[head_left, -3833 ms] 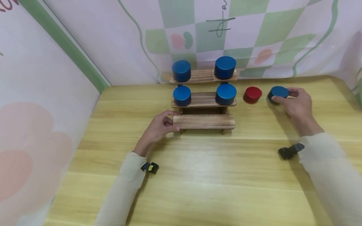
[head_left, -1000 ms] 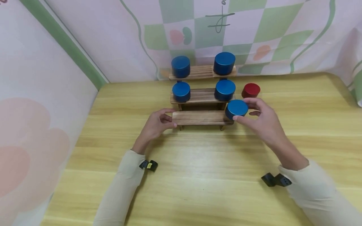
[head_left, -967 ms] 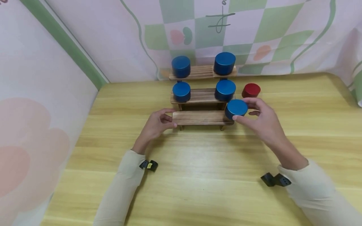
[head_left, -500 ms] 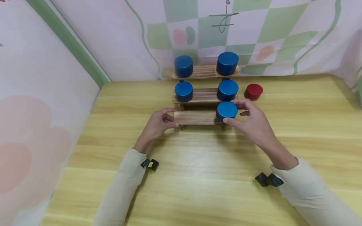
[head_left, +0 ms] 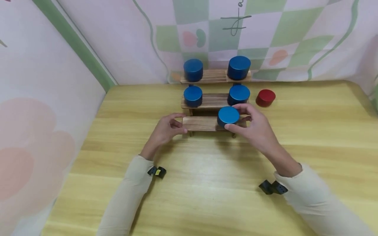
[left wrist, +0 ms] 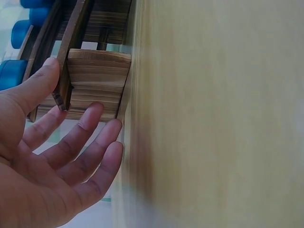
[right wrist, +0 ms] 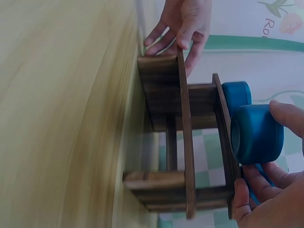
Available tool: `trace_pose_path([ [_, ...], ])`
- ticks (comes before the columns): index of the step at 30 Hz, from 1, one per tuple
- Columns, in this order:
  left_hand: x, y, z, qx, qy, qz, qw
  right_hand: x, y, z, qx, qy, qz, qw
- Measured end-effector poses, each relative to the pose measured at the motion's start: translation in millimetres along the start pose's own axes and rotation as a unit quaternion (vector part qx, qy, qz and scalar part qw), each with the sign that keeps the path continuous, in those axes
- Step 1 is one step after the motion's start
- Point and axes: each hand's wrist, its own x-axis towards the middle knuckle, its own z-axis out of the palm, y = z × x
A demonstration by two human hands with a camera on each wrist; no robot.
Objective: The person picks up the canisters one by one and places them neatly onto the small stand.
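Note:
A three-tier wooden stand [head_left: 200, 123] is at the back of the table. My left hand [head_left: 166, 129] grips the left end of its lowest shelf, thumb at the front corner and fingertips behind. A blue round tin [head_left: 228, 115] is pinched between the thumb and fingers of my right hand [head_left: 256, 128]. That tin is over the right half of the lowest shelf; in the right wrist view, a gap separates the held tin [right wrist: 259, 134] from the shelf [right wrist: 186, 128]. Two blue tins, left [head_left: 193, 95] and right [head_left: 239, 94], stand on the middle shelf.
Two more blue tins, left [head_left: 193, 69] and right [head_left: 239, 67], stand on the top shelf. A red round tin [head_left: 265, 97] sits on the table [head_left: 206, 190] right of the stand. A patterned cloth backdrop [head_left: 221, 36] hangs close behind the stand.
My right hand has carried the blue tin from the table's right side to over the lowest shelf, lately shifting left along it. My left hand keeps its grip on the stand.

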Motion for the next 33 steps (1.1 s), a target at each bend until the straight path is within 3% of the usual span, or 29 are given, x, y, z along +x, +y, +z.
trace_pose_path([
  [11,-0.5,3.2,2.3,0.008,0.004,-0.009,0.9999,15.7,-4,30,-0.027,0.006,-0.063,0.9976],
  [21,-1.7,2.2,2.6,0.012,0.006,-0.002,0.9999,22.6,-10,50,-0.038,-0.022,-0.037,0.9984],
  [33,-2.1,1.4,3.9,0.014,0.008,0.005,0.9999,24.1,-12,73,-0.049,-0.031,-0.038,0.9976],
])
